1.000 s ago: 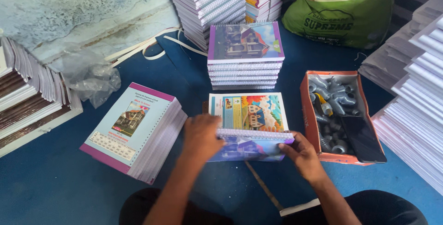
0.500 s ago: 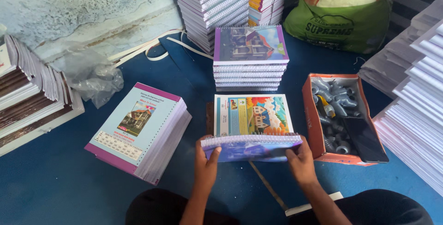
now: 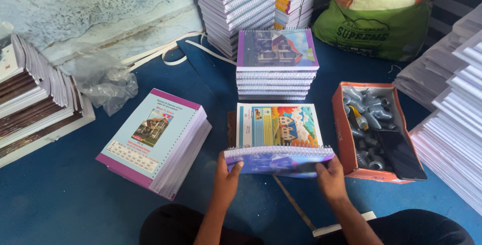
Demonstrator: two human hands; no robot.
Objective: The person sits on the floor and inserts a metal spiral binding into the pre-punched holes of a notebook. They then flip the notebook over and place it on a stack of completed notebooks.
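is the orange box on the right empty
No, the orange box holds a pile of grey pipe fittings and a dark flat slab lying over them.

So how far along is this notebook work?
Done: a neat pile of bound notebooks stands ahead. In hand: the left hand and right hand lift one spiral notebook by its ends. Left: a stack of unbound pages beside it.

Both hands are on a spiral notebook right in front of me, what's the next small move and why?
Probably lift the notebook forward onto the finished stack behind. The left hand and right hand each grip a lower corner, its wire spine looks fully threaded, and the stack holds matching bound notebooks. The loose sheets beneath lie between them, so it would have to clear those.
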